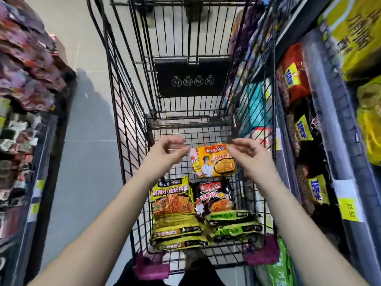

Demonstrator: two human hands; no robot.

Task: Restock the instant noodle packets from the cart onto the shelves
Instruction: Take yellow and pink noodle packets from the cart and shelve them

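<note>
The black wire cart (127, 120) stands in front of me between two shelves. Over its far floor, an orange-yellow noodle packet (216, 162) hangs between my hands, with a second, paler packet edge showing behind its left side. My left hand (165, 153) pinches it at the top left corner. At the top right corner my right hand (247, 153) pinches it too. Nearer me in the cart lie a stack of yellow-black packets (173, 205), a black-red packet (214, 197) and green-black packets (233, 221).
The right shelf (321, 129) is close to the cart and holds red packets (294, 75) and yellow packets (358, 38), with a yellow price tag (350, 209). The left shelf (41, 153) carries purple and red packs (26, 65). Grey floor (88, 112) runs along the cart's left.
</note>
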